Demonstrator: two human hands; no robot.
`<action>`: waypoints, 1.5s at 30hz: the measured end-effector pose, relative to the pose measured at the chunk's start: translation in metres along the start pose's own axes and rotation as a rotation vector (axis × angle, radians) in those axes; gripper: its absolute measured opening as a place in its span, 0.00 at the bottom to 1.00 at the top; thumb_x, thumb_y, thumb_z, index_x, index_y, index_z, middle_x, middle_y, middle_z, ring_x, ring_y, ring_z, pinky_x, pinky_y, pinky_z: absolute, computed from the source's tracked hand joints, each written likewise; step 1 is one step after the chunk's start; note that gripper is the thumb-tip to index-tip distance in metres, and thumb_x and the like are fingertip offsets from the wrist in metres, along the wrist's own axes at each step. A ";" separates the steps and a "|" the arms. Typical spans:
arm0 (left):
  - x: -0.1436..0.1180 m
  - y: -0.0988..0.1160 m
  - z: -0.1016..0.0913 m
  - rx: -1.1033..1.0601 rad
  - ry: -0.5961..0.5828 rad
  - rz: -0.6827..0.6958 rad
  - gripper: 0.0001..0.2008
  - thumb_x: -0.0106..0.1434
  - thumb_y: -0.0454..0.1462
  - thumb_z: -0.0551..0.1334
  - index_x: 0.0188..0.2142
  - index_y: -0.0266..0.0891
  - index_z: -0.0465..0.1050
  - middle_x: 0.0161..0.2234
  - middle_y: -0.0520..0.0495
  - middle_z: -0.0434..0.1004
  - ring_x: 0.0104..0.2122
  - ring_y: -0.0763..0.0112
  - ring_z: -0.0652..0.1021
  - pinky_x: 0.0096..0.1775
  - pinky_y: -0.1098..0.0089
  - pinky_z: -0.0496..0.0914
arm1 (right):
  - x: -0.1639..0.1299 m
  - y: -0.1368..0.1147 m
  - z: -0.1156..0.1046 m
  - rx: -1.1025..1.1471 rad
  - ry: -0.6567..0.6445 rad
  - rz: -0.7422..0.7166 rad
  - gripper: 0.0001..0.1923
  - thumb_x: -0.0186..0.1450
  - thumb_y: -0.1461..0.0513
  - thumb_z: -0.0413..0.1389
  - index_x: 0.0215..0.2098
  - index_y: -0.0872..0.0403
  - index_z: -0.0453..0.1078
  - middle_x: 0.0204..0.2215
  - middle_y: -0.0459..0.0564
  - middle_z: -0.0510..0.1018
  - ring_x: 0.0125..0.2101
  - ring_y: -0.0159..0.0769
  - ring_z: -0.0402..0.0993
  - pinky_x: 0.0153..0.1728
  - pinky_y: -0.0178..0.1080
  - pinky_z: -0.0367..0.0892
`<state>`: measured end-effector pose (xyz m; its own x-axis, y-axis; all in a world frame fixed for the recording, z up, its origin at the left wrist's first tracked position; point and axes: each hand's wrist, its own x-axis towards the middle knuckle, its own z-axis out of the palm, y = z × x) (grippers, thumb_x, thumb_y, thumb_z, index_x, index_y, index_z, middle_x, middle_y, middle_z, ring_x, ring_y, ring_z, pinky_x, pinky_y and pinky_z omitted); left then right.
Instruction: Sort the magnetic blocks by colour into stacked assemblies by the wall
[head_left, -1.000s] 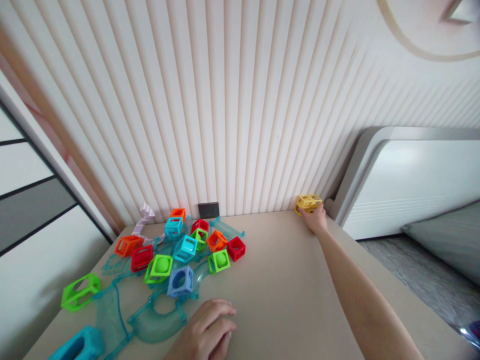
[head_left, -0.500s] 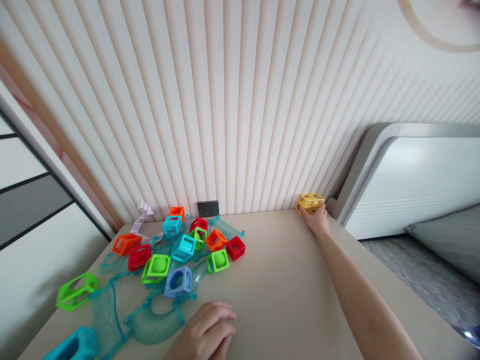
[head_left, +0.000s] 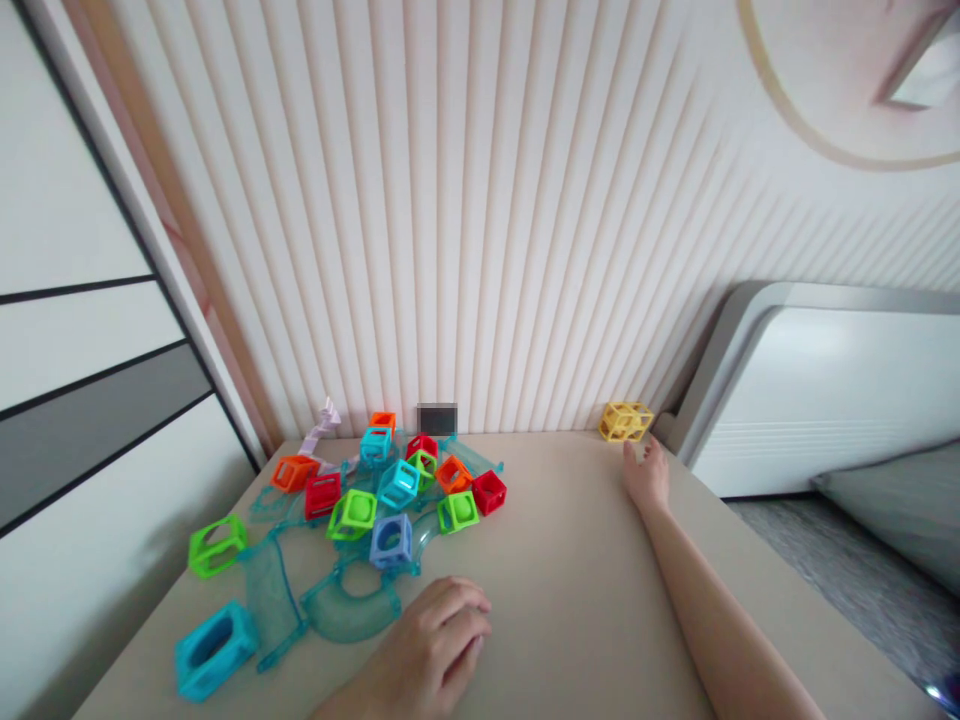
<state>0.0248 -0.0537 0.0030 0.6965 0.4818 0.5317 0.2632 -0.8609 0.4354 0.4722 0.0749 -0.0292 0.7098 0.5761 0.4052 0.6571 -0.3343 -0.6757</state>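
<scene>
Yellow frame blocks [head_left: 625, 421] sit by the ribbed wall [head_left: 495, 220], right of centre in the frame, just beyond the right hand [head_left: 648, 474], whose thumb and fingers stand apart. At bottom centre the left hand [head_left: 442, 635] lies curled on the table [head_left: 559, 600]; whether it holds anything, I cannot tell. Coloured cubes [head_left: 399, 484] and teal track pieces [head_left: 352, 617] spread lower left; a pale headboard [head_left: 832, 400] fills the right.

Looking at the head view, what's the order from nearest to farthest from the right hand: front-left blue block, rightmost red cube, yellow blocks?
From the right hand:
1. Yellow blocks: just beyond it.
2. Rightmost red cube: to its left.
3. Front-left blue block: far left, toward the front.
</scene>
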 end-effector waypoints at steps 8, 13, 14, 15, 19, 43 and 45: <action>0.000 0.005 -0.001 -0.005 -0.017 -0.016 0.09 0.66 0.27 0.57 0.41 0.41 0.72 0.43 0.45 0.79 0.46 0.63 0.78 0.50 0.63 0.73 | -0.081 -0.055 -0.005 0.192 -0.093 -0.336 0.33 0.68 0.43 0.43 0.50 0.60 0.72 0.48 0.67 0.77 0.52 0.55 0.72 0.57 0.57 0.64; -0.001 0.006 -0.002 0.004 -0.036 -0.007 0.09 0.65 0.27 0.58 0.41 0.40 0.72 0.43 0.45 0.79 0.45 0.63 0.78 0.49 0.62 0.73 | -0.146 -0.104 0.006 0.299 -0.225 -0.576 0.20 0.72 0.51 0.48 0.49 0.53 0.73 0.50 0.59 0.78 0.52 0.47 0.74 0.55 0.51 0.69; 0.000 0.006 -0.003 0.006 -0.039 -0.003 0.09 0.65 0.27 0.58 0.40 0.40 0.72 0.42 0.45 0.79 0.45 0.63 0.78 0.49 0.62 0.73 | -0.157 -0.113 0.008 0.313 -0.248 -0.616 0.18 0.72 0.52 0.48 0.50 0.52 0.73 0.51 0.58 0.77 0.53 0.46 0.74 0.55 0.50 0.69; 0.000 0.007 -0.004 0.009 -0.039 0.001 0.09 0.65 0.27 0.57 0.40 0.40 0.72 0.42 0.45 0.79 0.45 0.62 0.78 0.49 0.63 0.73 | -0.167 -0.122 0.009 0.321 -0.278 -0.664 0.17 0.72 0.53 0.49 0.51 0.51 0.73 0.52 0.57 0.77 0.53 0.45 0.74 0.55 0.49 0.69; 0.002 0.006 -0.004 0.017 -0.027 -0.004 0.09 0.65 0.27 0.58 0.40 0.40 0.73 0.42 0.44 0.79 0.45 0.63 0.77 0.49 0.63 0.73 | -0.199 -0.151 0.008 0.289 -0.402 -0.917 0.17 0.71 0.56 0.54 0.56 0.51 0.70 0.54 0.58 0.76 0.54 0.47 0.73 0.55 0.53 0.69; 0.000 -0.001 -0.007 -0.072 0.156 -0.277 0.17 0.69 0.30 0.56 0.55 0.46 0.64 0.45 0.46 0.74 0.46 0.65 0.77 0.50 0.62 0.74 | -0.206 -0.150 -0.013 0.400 -0.488 -1.108 0.27 0.66 0.52 0.62 0.57 0.52 0.61 0.49 0.60 0.79 0.54 0.52 0.74 0.52 0.54 0.73; -0.001 -0.002 -0.005 -0.091 0.278 -0.344 0.19 0.70 0.33 0.57 0.58 0.46 0.61 0.41 0.47 0.72 0.40 0.67 0.77 0.44 0.64 0.76 | -0.205 -0.153 -0.018 0.424 -0.422 -1.154 0.25 0.66 0.54 0.61 0.57 0.51 0.61 0.49 0.60 0.80 0.53 0.50 0.75 0.54 0.54 0.71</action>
<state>0.0205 -0.0512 0.0048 0.3703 0.7735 0.5144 0.3793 -0.6314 0.6764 0.2311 -0.0057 0.0024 -0.3930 0.5861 0.7086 0.6456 0.7246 -0.2413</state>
